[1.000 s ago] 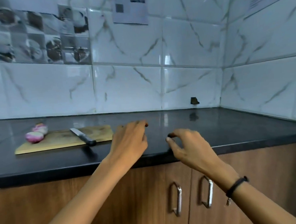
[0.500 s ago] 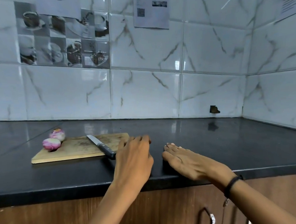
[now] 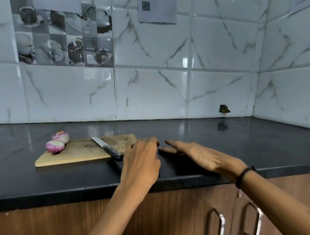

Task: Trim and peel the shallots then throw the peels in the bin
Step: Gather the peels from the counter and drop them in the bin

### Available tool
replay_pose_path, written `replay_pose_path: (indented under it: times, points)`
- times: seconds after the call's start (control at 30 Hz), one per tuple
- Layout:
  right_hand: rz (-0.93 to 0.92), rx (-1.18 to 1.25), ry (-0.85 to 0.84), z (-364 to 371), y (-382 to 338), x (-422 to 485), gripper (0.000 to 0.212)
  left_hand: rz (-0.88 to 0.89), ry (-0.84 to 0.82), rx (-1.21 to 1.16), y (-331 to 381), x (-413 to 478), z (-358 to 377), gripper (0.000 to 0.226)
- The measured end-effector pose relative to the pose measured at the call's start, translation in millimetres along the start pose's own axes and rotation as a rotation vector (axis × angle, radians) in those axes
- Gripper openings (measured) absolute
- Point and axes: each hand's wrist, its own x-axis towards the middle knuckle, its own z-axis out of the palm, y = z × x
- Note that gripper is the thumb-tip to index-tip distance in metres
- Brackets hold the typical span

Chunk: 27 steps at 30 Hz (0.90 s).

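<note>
Two shallots (image 3: 54, 146) sit at the far left corner of the cutting board (image 3: 83, 152). The left hand (image 3: 141, 163) rests loosely spread on the counter (image 3: 63, 177) beside the handle of the knife (image 3: 108, 149). The right hand (image 3: 198, 155) lies flat, fingers straight. A careless reach could nudge the overhanging handle and swing the blade.

A glossy black countertop (image 3: 252, 147) meets white marble-veined wall tiles (image 3: 149, 92) at the far right corner, above brown wooden cabinets (image 3: 48, 229) with metal handles (image 3: 221, 222).
</note>
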Motion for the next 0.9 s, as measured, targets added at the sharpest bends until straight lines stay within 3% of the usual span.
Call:
replay_pose_path:
  times: [0.13,0.23,0.33,0.47,0.9]
  points:
    - [-0.051,0.193,0.108,-1,4,-17,0.070,-0.013,-0.039,-0.005,0,-2,0,0.040]
    - [0.074,-0.002,0.234,0,-1,-32,0.062,-0.015,-0.041,-0.026,-3,0,4,0.038]
    - [0.230,-0.288,0.188,11,-8,-37,0.042,-0.014,-0.042,-0.034,-5,1,7,0.038]
    - [0.241,-0.499,0.109,26,-11,-29,0.066,-0.016,-0.017,-0.027,-5,3,10,0.038]
    - [0.082,-0.440,0.002,20,-18,-21,0.055,-0.023,-0.019,-0.036,-6,2,11,0.039]
